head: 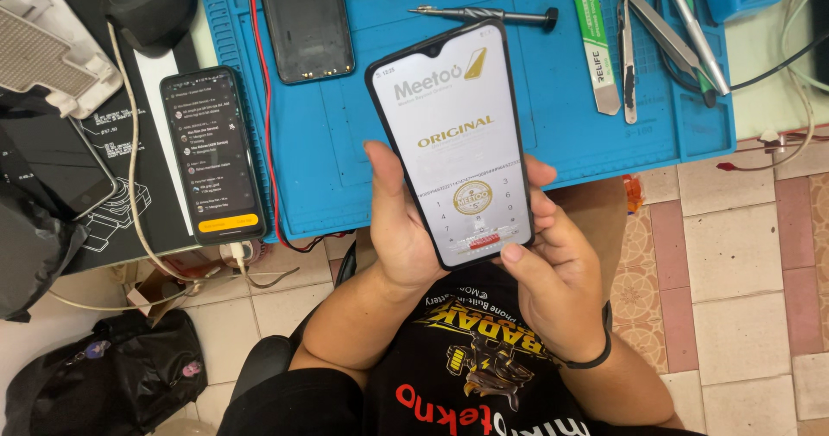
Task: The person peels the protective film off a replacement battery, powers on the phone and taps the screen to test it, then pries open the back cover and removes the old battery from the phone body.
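I hold a black smartphone [449, 138] upright over my lap, its lit white screen covered by a protective film with gold print and showing a dial pad. My left hand [399, 229] wraps its left edge and back, thumb resting on the screen's left side. My right hand [557, 281] supports the lower right corner, thumb at the bottom edge of the screen. A black band circles my right wrist.
A blue repair mat [345, 168] holds a dark phone back cover [306, 23], a screwdriver [484, 15], a pry tool [598, 47] and tweezers [665, 26]. A second lit phone [211, 155] lies at the left with a cable. A black bag [112, 384] sits on the tiled floor.
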The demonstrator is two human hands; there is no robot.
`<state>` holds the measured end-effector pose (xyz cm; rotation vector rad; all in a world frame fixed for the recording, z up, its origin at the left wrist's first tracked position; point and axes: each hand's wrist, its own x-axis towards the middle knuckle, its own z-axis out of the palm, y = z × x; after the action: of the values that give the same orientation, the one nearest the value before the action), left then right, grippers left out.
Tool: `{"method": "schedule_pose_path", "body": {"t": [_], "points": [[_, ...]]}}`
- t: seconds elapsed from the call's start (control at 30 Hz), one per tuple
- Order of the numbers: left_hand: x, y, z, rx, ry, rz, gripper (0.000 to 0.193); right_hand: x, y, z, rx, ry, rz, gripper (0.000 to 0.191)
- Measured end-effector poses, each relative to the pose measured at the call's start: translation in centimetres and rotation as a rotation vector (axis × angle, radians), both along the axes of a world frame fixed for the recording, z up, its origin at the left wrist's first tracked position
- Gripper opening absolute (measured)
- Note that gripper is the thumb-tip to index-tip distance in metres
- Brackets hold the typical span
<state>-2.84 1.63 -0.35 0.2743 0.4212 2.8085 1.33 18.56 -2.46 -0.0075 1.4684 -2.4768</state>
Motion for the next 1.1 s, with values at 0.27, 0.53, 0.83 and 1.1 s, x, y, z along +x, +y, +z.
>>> {"method": "schedule_pose_path", "body": {"t": [0.27,0.53,0.83,1.1], "points": [[0.2,-0.5,-0.1,-0.036,-0.027,-0.023,0.112,-1.2,1.6,1.0,0.249,0.274,-0.217,0.024],[1.0,1.0,0.2,-0.094,-0.101,-0.133,0.106,-4.7,2.3,8.5,1.085,0.831,-0.246,0.053],[0.9,0.6,0.4,-0.137,-0.102,-0.097,0.103,-4.3,1.0,8.5,1.28,1.122,-0.265,0.054],[0.7,0.6,0.4,-0.048,-0.091,-0.141,0.106,-3.1,2.8,6.0,1.181,1.032,-0.382,0.056]]}}
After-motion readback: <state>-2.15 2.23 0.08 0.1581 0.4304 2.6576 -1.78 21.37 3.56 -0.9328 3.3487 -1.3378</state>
